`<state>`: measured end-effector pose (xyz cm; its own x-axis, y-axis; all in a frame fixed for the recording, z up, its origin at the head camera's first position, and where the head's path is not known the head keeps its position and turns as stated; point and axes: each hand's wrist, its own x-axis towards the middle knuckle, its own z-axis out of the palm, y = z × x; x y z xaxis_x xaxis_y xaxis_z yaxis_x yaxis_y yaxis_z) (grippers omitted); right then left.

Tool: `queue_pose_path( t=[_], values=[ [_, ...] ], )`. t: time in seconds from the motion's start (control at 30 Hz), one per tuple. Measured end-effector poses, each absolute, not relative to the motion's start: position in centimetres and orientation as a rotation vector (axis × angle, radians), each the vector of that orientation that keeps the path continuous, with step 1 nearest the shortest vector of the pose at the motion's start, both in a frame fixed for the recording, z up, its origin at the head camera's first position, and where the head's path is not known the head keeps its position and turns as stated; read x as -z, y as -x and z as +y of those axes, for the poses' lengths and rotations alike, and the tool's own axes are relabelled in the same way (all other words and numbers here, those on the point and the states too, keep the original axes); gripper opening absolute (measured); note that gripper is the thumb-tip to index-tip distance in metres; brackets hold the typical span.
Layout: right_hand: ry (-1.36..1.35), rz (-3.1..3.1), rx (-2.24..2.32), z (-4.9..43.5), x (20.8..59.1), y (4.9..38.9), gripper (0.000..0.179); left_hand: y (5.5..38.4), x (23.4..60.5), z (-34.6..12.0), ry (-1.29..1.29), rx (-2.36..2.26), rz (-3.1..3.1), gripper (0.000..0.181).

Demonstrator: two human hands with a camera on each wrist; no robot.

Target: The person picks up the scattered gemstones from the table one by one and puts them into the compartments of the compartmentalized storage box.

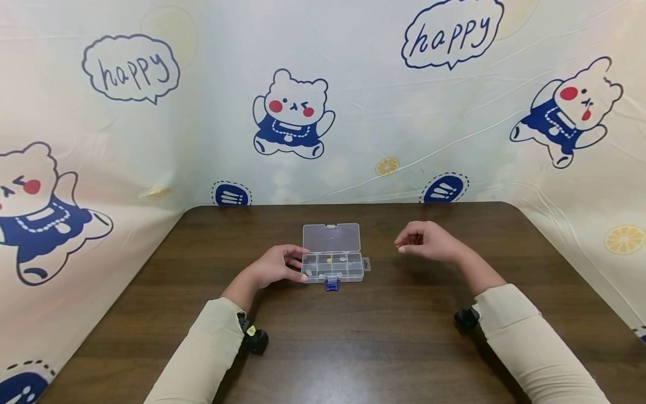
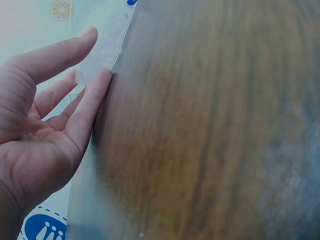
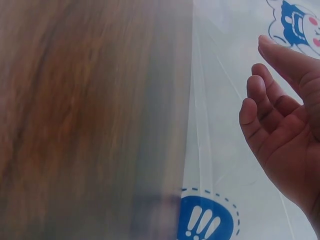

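A clear plastic compartment box [image 1: 333, 268] stands on the brown table with its lid [image 1: 331, 238] raised at the back and a blue latch [image 1: 331, 283] at the front. Small pieces lie in some compartments, among them a yellow piece [image 1: 329, 260] and a whitish piece [image 1: 343, 259]. My left hand [image 1: 276, 264] holds the box's left end, thumb at the front corner, fingers farther back. To the right of the box, my right hand [image 1: 426, 240] is raised, its thumb and forefinger pinching a tiny orange-red piece [image 1: 396, 245]. That piece is hidden in the right wrist view.
The wooden table [image 1: 323, 342] ends at a back edge against a printed cloth backdrop [image 1: 363, 112]. A clear hanging tab [image 1: 367, 264] juts from the box's right side. Dark wrist cameras sit on the left sleeve [image 1: 197, 348] and right sleeve [image 1: 530, 336].
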<state>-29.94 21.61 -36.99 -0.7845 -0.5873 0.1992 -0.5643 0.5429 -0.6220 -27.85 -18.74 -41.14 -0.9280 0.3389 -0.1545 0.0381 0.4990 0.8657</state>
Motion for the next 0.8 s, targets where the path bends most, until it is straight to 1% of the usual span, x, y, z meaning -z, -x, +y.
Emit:
queue_pose_path(
  t=[0.17, 0.5, 0.8],
  values=[
    [1.038, 2.713, 1.053, 20.7, 36.8, 29.8, 0.014, 27.9, 41.1, -18.8, -0.314, -1.396, 2.44, 0.066],
    [1.137, 2.675, 1.029, 18.7, 36.5, 30.0, 0.012, 27.7, 40.8, -18.6, -0.306, -1.398, 2.433, 0.067],
    [1.161, 2.648, 0.92, 16.6, 36.2, 30.0, 0.01, 25.6, 37.9, -17.7, -0.327, -1.392, 2.426, 0.063]
  ],
)
